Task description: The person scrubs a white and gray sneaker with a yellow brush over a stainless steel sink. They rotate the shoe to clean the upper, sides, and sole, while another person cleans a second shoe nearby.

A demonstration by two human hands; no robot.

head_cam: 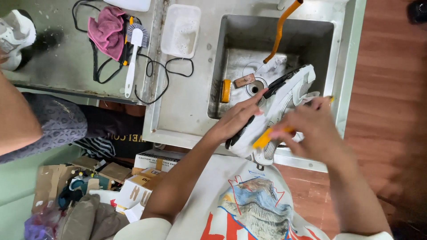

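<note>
Head view, over a steel sink (231, 35) set in a steel surface (187, 98).

Shoe (284, 95): white with black trim, held tilted over the front edge of the sink, toe end toward the basin, heel end toward the person. It rests partly on the sink rim.

Left hand (235, 118): lies flat along the shoe's side, fingers stretched out and mostly open, index finger pointing toward the drain (255, 86). It steadies the shoe by pressing on it; no full wrap-around grip visible.

Right hand (311, 129): curled closed around a yellow-handled brush (265, 138), with the handle end sticking out toward the left hand. The bristle end is hidden under the fingers, against the shoe's upper.

Progress, as a judgement: scrubbing looks to be under way. The upper looks mostly white; whether soil remains cannot be told. No running water visible from the orange hose (280, 31). No foam visible on the shoe. Rinsing appears not yet done.

Nearby:
- small yellow object and a brown block on the sink floor by the drain
- white tub (180, 31) on the surface, left of the sink
- white long-handled brush (133, 53), pink cloth (106, 31) and black cord farther left
- second white shoe (15, 38) at far left edge
- cardboard boxes on the floor below
</note>
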